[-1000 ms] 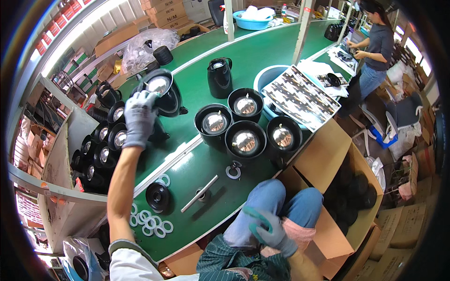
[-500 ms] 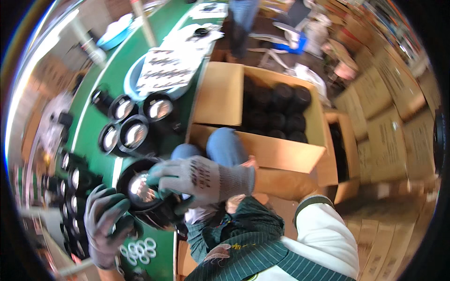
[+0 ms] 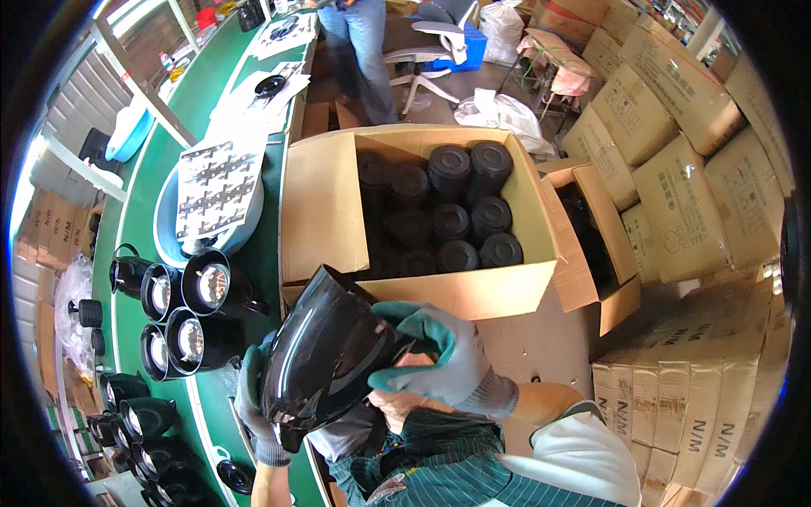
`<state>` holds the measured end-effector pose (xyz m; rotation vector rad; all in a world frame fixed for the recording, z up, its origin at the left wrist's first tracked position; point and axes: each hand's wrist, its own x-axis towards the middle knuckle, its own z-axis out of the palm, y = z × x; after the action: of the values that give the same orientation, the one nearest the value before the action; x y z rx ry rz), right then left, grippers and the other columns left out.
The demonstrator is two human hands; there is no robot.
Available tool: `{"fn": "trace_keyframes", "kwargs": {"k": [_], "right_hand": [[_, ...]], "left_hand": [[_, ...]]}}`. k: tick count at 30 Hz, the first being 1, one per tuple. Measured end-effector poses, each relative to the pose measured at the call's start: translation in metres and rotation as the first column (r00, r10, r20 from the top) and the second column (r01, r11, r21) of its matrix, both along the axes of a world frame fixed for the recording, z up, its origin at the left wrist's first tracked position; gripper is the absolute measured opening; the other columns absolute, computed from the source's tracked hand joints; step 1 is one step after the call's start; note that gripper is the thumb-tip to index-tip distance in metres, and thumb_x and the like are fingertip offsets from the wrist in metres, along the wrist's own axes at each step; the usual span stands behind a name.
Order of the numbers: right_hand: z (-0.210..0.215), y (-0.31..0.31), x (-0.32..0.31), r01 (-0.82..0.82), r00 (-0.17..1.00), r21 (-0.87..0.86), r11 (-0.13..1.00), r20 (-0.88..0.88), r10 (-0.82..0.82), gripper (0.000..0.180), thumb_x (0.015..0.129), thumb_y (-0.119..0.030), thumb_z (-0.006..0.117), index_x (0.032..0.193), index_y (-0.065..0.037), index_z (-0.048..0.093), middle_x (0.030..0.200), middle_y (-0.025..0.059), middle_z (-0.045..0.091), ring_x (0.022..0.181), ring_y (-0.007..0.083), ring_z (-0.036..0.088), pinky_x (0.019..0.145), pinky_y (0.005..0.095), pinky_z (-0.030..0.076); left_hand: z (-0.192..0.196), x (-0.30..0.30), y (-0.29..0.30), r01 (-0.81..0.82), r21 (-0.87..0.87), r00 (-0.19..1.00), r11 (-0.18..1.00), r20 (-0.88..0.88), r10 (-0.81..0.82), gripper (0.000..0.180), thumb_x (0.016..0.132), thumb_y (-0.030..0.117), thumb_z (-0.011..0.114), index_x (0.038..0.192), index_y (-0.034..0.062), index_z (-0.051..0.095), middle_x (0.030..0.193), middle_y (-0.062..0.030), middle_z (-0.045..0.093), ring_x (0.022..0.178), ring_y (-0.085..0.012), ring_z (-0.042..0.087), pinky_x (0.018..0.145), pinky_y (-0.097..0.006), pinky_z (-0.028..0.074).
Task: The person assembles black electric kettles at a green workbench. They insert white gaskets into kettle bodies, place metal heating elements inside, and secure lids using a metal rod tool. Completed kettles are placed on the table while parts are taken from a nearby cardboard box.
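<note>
Both my gloved hands hold a glossy black jug-like body (image 3: 329, 351), flared at one end, tilted above my lap. My left hand (image 3: 253, 401) presses against its left side, with the fingers partly hidden behind it. Closed round its narrower right end is my right hand (image 3: 448, 355), thumb below and fingers above. To the left, on the green bench (image 3: 245, 313), stands a group of black jugs (image 3: 190, 340) with shiny silvery insides. More black jugs (image 3: 148, 418) cluster at the lower left.
An open carton (image 3: 507, 283) of black lidded cylinders (image 3: 450, 221) stands ahead, with a smaller carton (image 3: 625, 291) beside it. A blue basin (image 3: 169, 241) bears a printed sheet (image 3: 218, 190). Stacked cartons (image 3: 676, 220) line the right. Another person's legs (image 3: 359, 59) show at the far end.
The black body has been raised from the bench edge and turned, its shiny inside now hidden. My left hand has come onto it; my right hand has moved right. The view has shifted.
</note>
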<state>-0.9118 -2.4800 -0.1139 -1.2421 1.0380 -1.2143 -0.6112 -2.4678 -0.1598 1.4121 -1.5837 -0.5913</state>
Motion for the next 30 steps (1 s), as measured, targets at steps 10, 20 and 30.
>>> {"fn": "trace_keyframes", "kwargs": {"k": [10,20,30], "right_hand": [[-0.131,-0.218,-0.012,0.260,0.966,0.116,0.959,-0.039,-0.257,0.020,0.103,-0.020,0.064,0.109,-0.004,0.074,0.091,0.0035,0.075,0.082,0.0095,0.066,0.079,0.0289,0.056],[-0.326,-0.416,-0.035,0.575,0.680,0.132,0.807,-0.625,-0.382,0.089,0.096,-0.064,0.056,0.155,0.000,0.040,0.158,0.0292,0.040,0.143,0.0457,0.043,0.119,0.0541,0.034],[-0.116,-0.178,0.029,-0.074,0.986,-0.276,0.958,0.126,0.113,0.096,0.079,-0.045,0.088,0.155,-0.005,0.045,0.150,0.0146,0.049,0.133,0.0258,0.053,0.108,0.0414,0.044]], "left_hand": [[-0.080,0.066,0.012,0.035,0.483,0.824,0.875,-0.510,0.248,0.051,0.096,0.017,0.069,0.142,-0.0015,0.054,0.134,-0.0170,0.064,0.117,-0.0275,0.065,0.107,-0.043,0.051],[-0.093,0.080,0.046,0.044,0.591,0.721,0.806,-0.577,0.384,0.047,0.096,0.016,0.069,0.139,-0.0011,0.057,0.131,-0.0159,0.066,0.114,-0.0264,0.067,0.104,-0.042,0.053],[-0.085,0.060,0.050,0.261,0.424,0.619,0.867,-0.763,0.187,0.044,0.096,0.016,0.068,0.136,-0.0008,0.060,0.129,-0.0148,0.068,0.112,-0.0253,0.068,0.102,-0.040,0.054]]}}
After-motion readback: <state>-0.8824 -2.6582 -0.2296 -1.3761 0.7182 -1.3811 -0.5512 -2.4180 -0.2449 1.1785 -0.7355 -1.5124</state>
